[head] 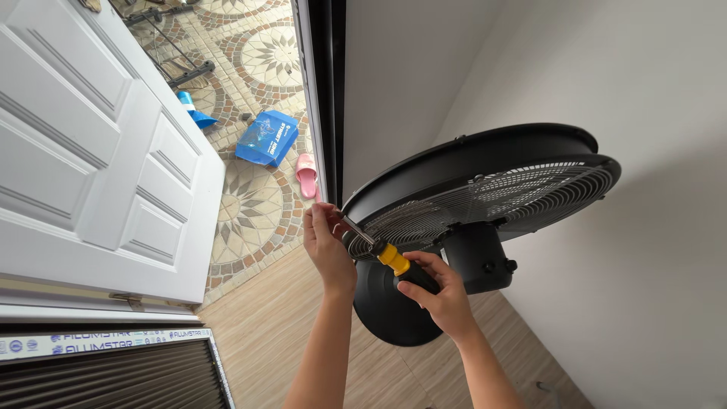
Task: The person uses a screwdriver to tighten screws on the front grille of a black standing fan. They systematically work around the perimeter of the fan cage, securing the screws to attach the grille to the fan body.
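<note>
Here the biggest thing in view is the white panelled door (91, 151), swung open over a patterned tile floor (257, 204); beyond it the tile gives way to a wood-look floor (273, 333) that runs along the pale wall (644, 250). On that wood floor, near the wall, stands a black fan (485, 189), its head tipped so the wire grille (492, 204) faces down toward the camera, above its round base (382, 303).

The left hand (327, 246) is at the near edge of the grille, its fingers (322, 216) pinched shut around the rim where the screwdriver tip meets it (what exactly they pinch is too small to tell). The right hand (443, 295) is closed in a firm grip on the black end of a screwdriver (390, 257) with a yellow collar, its shaft angled up to the grille's edge.

As for progress, I judge the work to be underway but far from done: the grille sits fully on the fan, with no part seen lying loose on the floor, and only this one rim spot is being worked.

Smaller things lie out on the tile: a blue bag (266, 138), a pink slipper (306, 174).
</note>
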